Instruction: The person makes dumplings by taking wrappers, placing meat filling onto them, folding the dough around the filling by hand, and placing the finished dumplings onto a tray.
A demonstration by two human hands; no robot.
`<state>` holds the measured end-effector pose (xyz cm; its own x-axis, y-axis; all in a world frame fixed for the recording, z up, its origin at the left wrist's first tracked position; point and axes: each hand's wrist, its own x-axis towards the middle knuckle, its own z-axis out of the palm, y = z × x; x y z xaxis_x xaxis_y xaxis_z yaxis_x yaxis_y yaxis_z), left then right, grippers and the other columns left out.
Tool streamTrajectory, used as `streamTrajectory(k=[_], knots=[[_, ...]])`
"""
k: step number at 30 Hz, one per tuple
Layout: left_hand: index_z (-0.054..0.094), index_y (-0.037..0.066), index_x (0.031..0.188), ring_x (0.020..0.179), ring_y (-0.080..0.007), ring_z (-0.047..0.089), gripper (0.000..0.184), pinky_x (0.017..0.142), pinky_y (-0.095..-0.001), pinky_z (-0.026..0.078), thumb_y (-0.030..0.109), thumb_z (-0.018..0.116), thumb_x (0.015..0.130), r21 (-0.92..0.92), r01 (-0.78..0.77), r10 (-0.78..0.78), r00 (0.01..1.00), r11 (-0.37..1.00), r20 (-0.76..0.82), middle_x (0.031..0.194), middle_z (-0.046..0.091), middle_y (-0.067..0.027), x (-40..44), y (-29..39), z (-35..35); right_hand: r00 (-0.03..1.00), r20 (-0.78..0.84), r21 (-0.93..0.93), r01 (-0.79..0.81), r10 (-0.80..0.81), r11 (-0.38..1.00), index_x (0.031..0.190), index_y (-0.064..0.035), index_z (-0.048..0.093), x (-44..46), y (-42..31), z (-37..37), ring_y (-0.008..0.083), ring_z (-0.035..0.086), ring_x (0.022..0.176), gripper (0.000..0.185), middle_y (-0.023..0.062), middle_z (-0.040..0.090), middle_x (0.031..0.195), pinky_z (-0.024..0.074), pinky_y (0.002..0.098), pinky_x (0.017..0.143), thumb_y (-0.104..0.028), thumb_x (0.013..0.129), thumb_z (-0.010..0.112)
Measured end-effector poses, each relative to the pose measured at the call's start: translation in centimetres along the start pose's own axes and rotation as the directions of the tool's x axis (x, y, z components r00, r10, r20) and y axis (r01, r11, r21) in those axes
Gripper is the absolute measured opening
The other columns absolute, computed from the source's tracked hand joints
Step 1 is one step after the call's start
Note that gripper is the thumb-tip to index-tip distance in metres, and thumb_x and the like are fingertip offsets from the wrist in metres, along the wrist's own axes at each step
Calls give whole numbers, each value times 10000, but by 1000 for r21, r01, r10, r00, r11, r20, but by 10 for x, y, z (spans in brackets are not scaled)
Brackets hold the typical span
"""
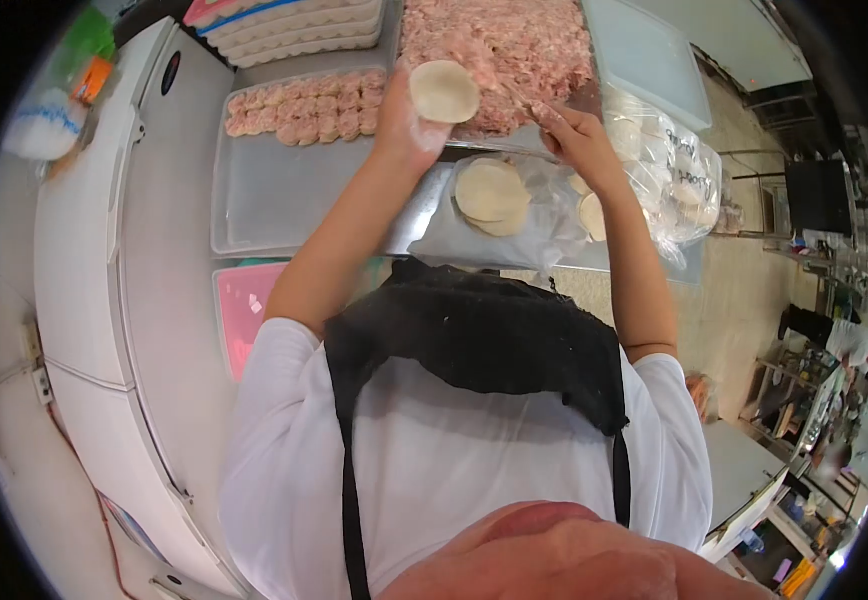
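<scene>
My left hand point(412, 128) holds up a round dumpling wrapper point(444, 92), which lies flat across the fingers. My right hand point(576, 140) is closed around a thin stick-like tool point(520, 98); its tip is at the edge of the minced meat, and its exact kind is hard to make out. The pink minced meat point(499, 35) fills a large tray just beyond both hands. Below them, a stack of round wrappers point(492, 188) rests on a plastic sheet point(444, 232). Several filled dumplings point(304, 105) stand in rows in a tray point(284, 200) at the left.
White stacked trays point(299, 38) stand at the back left. On the right are bagged wrappers point(662, 165) and a translucent lid point(649, 60). A pink tray point(249, 310) sits low at the left, beside a white freezer point(104, 250). Another person point(844, 340) is far off right.
</scene>
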<state>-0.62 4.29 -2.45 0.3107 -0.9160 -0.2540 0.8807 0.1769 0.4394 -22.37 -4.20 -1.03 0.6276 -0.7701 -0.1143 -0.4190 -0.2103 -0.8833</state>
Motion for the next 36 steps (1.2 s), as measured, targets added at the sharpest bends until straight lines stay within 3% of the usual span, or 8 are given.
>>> streamTrajectory(k=[3,6,13,16,22,26,31,36], knots=[[397,-5,1292,1223,-316,463,603,1058,-536,325,494,398,954,-54,-99,104,988,994,111,1293,499,-168,3,-20,42,998,-67,-13,14,-15,1000,1018,-13,655,-7,7,15,159,568,610,271,71,602,689,459,301,586,-241,907,559],[366,-2,1326,1249,-353,427,725,1065,-572,289,594,391,914,-165,-17,20,1000,986,18,1331,463,-181,14,-25,41,897,-73,-511,342,-436,789,1132,-57,637,-15,12,-11,290,626,723,310,160,654,835,492,371,654,-253,898,583],[378,29,1370,1318,-386,325,789,1072,-579,262,649,381,882,-47,-171,171,985,984,8,1411,380,-176,19,-50,44,858,92,-648,437,-506,624,1117,-69,583,-26,-3,-36,355,621,823,264,176,615,889,502,450,681,-194,887,557],[450,27,1308,1272,-366,379,743,1062,-567,287,632,411,878,-88,-140,132,988,986,-82,1367,430,-167,5,-48,56,929,214,-789,347,-303,506,1107,-69,570,-30,-31,-70,355,624,795,257,174,613,922,505,454,661,-198,884,557],[517,17,1173,1138,-361,474,592,1033,-545,339,529,515,875,-115,-249,225,956,962,-186,1246,496,-184,4,-60,70,822,238,-640,534,-517,553,1088,-52,607,-21,-14,-67,340,638,785,245,166,615,904,519,435,658,-193,898,541],[480,34,1257,1178,-321,472,493,1002,-525,375,313,596,867,81,-249,240,965,965,110,1271,499,-159,-2,-46,40,869,210,-136,479,-447,867,1121,-44,628,-8,-1,-100,173,534,604,271,43,526,668,424,307,539,-215,948,508],[509,74,1285,1048,-246,579,553,890,-373,472,133,708,772,782,-553,306,826,288,472,1047,582,-83,-45,-37,77,903,403,34,148,-149,988,1100,-24,649,-26,-24,-115,36,330,535,342,-62,349,572,285,198,485,-291,988,466],[601,30,1168,1095,-156,539,545,960,-304,411,190,799,686,917,-389,45,918,-92,394,1175,597,-94,-52,-17,83,801,366,-23,517,-474,856,1154,9,615,-27,-10,-103,78,514,695,353,23,604,787,424,235,548,-270,975,496]])
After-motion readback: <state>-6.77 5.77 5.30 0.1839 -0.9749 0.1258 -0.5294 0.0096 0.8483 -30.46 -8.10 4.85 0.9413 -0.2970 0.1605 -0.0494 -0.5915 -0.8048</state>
